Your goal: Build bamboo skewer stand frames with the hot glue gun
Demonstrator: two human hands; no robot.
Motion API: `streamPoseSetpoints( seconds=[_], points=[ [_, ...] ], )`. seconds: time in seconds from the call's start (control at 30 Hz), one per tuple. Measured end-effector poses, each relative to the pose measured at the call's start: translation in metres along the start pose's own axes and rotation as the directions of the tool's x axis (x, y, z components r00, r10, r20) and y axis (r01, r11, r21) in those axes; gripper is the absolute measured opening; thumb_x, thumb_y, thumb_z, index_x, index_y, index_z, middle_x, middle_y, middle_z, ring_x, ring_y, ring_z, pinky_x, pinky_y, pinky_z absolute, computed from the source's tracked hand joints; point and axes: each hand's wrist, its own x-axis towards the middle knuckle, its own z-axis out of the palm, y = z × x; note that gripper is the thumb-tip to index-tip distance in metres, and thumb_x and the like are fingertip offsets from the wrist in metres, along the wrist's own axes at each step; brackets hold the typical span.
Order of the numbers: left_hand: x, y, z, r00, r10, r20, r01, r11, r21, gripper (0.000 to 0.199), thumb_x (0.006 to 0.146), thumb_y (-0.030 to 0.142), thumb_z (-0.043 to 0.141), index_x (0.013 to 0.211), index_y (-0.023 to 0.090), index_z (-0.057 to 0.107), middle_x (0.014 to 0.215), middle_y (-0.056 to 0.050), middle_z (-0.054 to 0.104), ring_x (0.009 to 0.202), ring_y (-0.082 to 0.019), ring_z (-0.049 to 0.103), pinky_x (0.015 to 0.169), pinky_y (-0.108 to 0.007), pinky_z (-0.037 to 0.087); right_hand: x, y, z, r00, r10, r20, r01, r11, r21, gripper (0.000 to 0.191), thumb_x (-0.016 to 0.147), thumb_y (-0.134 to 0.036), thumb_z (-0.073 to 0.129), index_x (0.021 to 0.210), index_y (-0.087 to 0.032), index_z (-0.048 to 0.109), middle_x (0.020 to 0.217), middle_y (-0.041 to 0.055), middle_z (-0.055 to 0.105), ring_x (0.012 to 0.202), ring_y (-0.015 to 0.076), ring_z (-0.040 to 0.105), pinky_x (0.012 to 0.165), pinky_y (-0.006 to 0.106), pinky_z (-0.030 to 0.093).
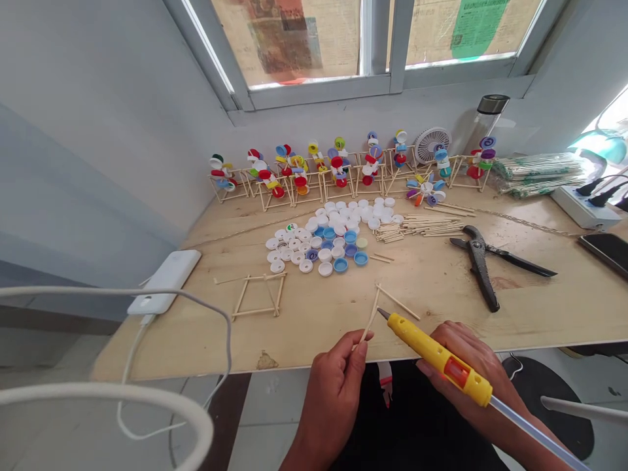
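Head view, bottom middle of the frame: the left hand (338,378) pinches one of the thin joined sticks (373,316) by the bench (314,340) edge, and the right hand (471,354) wraps around a yellow glue gun (432,350), tip close to the wood. The sticks look light, stiff and easy to snap, so I'd pinch gently near an end.

The glue gun (422,348) is yellow, the sticks (398,302) tan.

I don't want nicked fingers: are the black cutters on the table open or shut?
Open. The cutters lie on the table with their handles spread wide apart, and their tips stand apart too.
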Motion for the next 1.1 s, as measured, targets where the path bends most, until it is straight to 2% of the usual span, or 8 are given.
streamPoseSetpoints(
  seconds=[0.23,0.47,0.67,1.1],
  points=[
    [0.0003,0.0024,0.0002,1.000,-0.006,-0.004,0.006,1.000,0.002,0.039,0.089,0.044,0.043,0.106,0.018,0.065,0.060,0.002,0.053,0.056,-0.012,0.045,0.059,-0.021,0.037,0.0024,-0.0015,-0.0025,1.000,-0.015,0.008,0.015,1.000,-0.018,0.018,0.088,-0.031,0.049,0.074,-0.021,0.046,0.066,-0.0002,0.053,0.057,0.0135,0.048,0.054,0.027,0.036],
    [0.0000,0.0028,0.0007,0.999,-0.035,0.005,0.035,0.999,-0.020,0.044,0.089,0.046,0.042,0.109,0.015,0.064,0.053,0.003,0.047,0.056,-0.013,0.046,0.058,-0.021,0.036,0.0053,-0.0037,-0.0045,0.999,-0.049,-0.006,0.049,0.998,-0.034,0.017,0.088,-0.029,0.049,0.074,-0.021,0.047,0.063,-0.0005,0.052,0.055,0.0132,0.047,0.054,0.028,0.036],
    [0.0004,0.0040,0.0005,1.000,-0.029,0.002,0.029,0.999,-0.023,0.043,0.088,0.045,0.043,0.109,0.015,0.065,0.051,0.004,0.043,0.052,-0.012,0.041,0.056,-0.021,0.035,0.0038,-0.0019,-0.0052,0.999,-0.044,0.023,0.045,0.998,-0.052,0.016,0.088,-0.030,0.049,0.074,-0.021,0.046,0.064,-0.0006,0.052,0.057,0.0132,0.047,0.055,0.028,0.036],
    [0.0034,0.0053,0.0012,1.000,0.025,-0.005,-0.025,1.000,0.003,0.040,0.089,0.044,0.042,0.105,0.017,0.066,0.054,0.003,0.047,0.051,-0.011,0.040,0.054,-0.021,0.034,0.0059,-0.0067,-0.0066,0.999,0.017,-0.035,-0.017,1.000,0.006,0.017,0.089,-0.031,0.050,0.075,-0.022,0.048,0.065,-0.0008,0.053,0.057,0.0132,0.048,0.055,0.028,0.037]
  ],
)
